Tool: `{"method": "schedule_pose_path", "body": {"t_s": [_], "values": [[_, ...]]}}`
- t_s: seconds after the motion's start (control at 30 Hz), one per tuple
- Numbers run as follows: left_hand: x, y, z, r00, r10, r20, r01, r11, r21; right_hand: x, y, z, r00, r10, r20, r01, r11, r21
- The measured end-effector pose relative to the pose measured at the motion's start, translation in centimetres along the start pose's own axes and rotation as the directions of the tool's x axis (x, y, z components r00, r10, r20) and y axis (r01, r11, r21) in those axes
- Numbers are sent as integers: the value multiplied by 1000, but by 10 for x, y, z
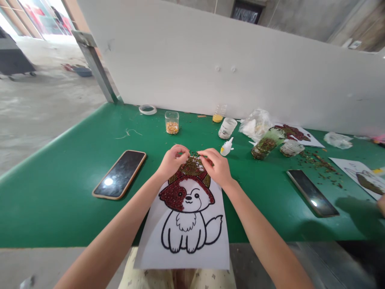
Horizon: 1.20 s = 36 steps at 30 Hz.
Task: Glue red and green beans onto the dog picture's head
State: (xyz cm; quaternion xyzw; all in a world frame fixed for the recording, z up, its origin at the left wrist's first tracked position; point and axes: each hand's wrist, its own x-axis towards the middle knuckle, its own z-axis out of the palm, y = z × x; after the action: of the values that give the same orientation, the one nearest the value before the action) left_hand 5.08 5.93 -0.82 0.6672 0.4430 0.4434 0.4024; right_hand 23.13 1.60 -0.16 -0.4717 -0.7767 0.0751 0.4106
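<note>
A white sheet [150,249] with a black-outlined dog drawing lies over the table's front edge. Dark red beans or seeds cover parts of the dog's head, and green ones fill the ears and the area above. At the sheet's top left, my left hand [174,160] has its thumb and fingertips pinched together near the green seeds. My right hand [217,165] is pinched in the same way at the top right corner. Whatever the fingertips hold is too small to make out. Loose green seeds [194,153] lie between the hands, just beyond the sheet.
Phones lie left [119,175] and right [313,193] on the green table [69,180]. Behind are a corn cup [172,123], white glue bottle [227,147], clear cup [227,128], and tipped seed jar [266,145]. Another person's hand [381,205] is at far right.
</note>
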Motion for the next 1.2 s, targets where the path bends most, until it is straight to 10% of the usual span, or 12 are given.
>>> {"method": "schedule_pose_path", "body": {"t_s": [0.4, 0.8, 1.2], "values": [[2, -3, -3, 991, -128, -46, 110, 953, -284, 0, 0, 0, 999, -30, -24, 30, 999, 11], [-2, 6, -5, 997, -40, -73, 39, 999, -15, 0, 2, 2, 1000, -12, 13, 12, 999, 31], [-4, 6, -4, 1000, -21, 3, 21, 987, -158, 0, 12, 9, 993, 76, 93, -76, 997, -3]]}}
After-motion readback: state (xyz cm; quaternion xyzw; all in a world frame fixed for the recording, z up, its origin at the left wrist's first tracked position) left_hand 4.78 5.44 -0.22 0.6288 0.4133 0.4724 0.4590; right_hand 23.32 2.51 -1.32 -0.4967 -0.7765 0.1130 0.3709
